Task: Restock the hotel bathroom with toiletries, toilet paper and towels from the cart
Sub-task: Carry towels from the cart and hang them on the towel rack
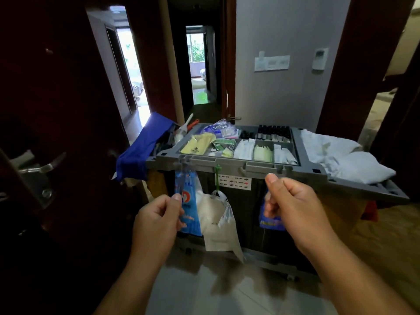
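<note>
The grey housekeeping cart [318, 176] stands in front of me. Its top tray holds yellow packets [200, 144], small dark bottles [273, 133] and white sachets [244, 148]. White linen [345, 158] lies piled on the cart's right end. A blue plastic bag [188, 214] hangs from the cart's front rim, and my left hand [156, 219] pinches its edge. My right hand [293, 205] is curled with the thumb up and grips the top of a second blue packet [271, 222] in front of the cart.
A white plastic bag [218, 223] hangs from a green hook [217, 171] between my hands. A blue cloth [141, 148] drapes over the cart's left end. A dark door with a metal handle [41, 167] stands close on the left. A hallway opens behind the cart.
</note>
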